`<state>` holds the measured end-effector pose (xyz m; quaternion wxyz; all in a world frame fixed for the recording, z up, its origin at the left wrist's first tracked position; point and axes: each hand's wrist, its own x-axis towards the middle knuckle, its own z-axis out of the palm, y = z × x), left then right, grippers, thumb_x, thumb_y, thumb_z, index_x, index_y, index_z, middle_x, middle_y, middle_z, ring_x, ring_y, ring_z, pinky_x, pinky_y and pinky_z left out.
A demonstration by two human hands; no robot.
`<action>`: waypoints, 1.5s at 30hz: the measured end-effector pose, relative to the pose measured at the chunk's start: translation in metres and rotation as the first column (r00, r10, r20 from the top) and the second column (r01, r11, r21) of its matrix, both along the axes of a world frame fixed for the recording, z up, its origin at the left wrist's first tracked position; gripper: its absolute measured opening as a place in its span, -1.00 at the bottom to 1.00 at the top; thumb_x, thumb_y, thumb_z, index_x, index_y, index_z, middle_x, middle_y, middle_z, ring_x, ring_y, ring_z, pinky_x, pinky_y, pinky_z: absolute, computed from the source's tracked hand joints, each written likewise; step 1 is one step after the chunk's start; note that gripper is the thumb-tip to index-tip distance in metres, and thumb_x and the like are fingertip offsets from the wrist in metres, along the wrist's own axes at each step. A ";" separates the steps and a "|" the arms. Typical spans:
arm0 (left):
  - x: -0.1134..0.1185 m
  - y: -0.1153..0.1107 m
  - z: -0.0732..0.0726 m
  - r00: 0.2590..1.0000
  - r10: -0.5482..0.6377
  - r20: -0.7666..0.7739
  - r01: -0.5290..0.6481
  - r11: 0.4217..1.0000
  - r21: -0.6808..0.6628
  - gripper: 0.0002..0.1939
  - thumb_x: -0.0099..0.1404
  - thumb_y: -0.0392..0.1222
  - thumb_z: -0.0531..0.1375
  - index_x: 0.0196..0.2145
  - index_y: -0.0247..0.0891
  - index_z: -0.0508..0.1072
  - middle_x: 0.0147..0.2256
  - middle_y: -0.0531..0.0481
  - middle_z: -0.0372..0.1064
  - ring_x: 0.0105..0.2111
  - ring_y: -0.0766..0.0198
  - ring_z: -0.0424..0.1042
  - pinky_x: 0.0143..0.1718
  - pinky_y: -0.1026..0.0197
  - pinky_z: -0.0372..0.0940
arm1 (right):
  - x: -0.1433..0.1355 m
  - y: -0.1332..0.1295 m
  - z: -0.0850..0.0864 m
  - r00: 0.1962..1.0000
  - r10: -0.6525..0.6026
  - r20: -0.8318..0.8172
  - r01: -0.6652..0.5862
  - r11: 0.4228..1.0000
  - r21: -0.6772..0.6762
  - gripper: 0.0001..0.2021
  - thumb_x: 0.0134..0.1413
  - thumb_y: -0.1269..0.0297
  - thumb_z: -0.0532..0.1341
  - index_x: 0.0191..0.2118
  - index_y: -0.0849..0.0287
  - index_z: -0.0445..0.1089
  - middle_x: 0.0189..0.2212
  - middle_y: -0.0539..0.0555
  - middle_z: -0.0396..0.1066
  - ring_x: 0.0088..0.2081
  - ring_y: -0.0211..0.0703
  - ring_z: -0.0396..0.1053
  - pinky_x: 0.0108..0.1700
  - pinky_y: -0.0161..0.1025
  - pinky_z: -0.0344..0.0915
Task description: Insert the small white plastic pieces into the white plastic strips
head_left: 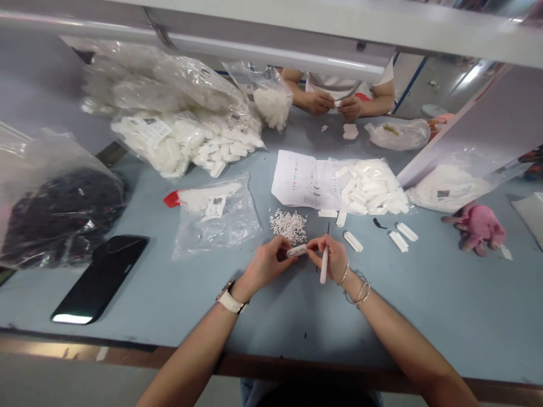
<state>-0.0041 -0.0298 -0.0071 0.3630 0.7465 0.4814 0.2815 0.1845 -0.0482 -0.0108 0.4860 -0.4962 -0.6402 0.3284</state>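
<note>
My left hand point(269, 261) pinches the left end of a small white plastic strip point(296, 251) with a row of dark marks or slots along it. At its right end are the fingertips of my right hand point(328, 257). That hand is also closed round a pale-handled tool point(324, 265) with a thin dark tip pointing away from me; its exact kind is unclear. A heap of tiny white pieces point(289, 226) lies just beyond my left hand. To the right, similar white strips point(353, 241) rest on the table.
A printed sheet point(299, 181) lies under a bag of white parts point(369, 189). Bulky plastic bags point(182, 124) stand at the back left, a black phone point(102, 277) near the left edge. A pink glove point(481, 226) lies right. Opposite, another person's hands point(335, 106) hold a white piece.
</note>
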 end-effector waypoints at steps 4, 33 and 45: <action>0.000 -0.001 0.002 1.000 -0.006 -0.004 0.006 1.000 0.003 -0.79 0.15 -0.10 0.21 -0.38 -0.23 0.25 -0.54 0.13 0.30 -0.57 0.38 0.29 -0.53 0.32 0.21 | -0.001 0.000 -0.002 0.988 0.002 0.157 -0.021 0.993 0.118 -0.71 0.04 0.34 0.20 -0.56 0.09 0.05 -0.46 0.04 0.51 -0.43 -0.21 0.41 -0.35 -0.26 0.34; 0.002 0.000 0.003 0.999 0.029 0.030 -0.027 0.997 -0.073 -0.76 0.12 -0.06 0.22 -0.39 -0.24 0.25 -0.57 0.14 0.26 -0.58 0.39 0.26 -0.55 0.32 0.21 | 0.003 -0.001 0.001 0.797 0.116 0.593 -0.332 0.904 0.270 -0.73 0.18 0.46 0.00 -0.36 0.11 0.42 -0.55 0.03 0.41 -0.31 -0.16 0.38 -0.16 -0.23 0.37; 0.003 0.000 0.002 0.998 0.033 0.049 -0.030 0.997 -0.065 -0.75 0.11 -0.07 0.22 -0.42 -0.23 0.21 -0.56 0.15 0.25 -0.59 0.39 0.24 -0.55 0.32 0.19 | 0.003 -0.006 -0.004 0.848 0.006 0.530 -0.245 0.891 0.382 -0.75 0.14 0.45 0.03 -0.19 0.07 0.42 -0.49 -0.03 0.47 -0.32 -0.22 0.44 -0.10 -0.28 0.39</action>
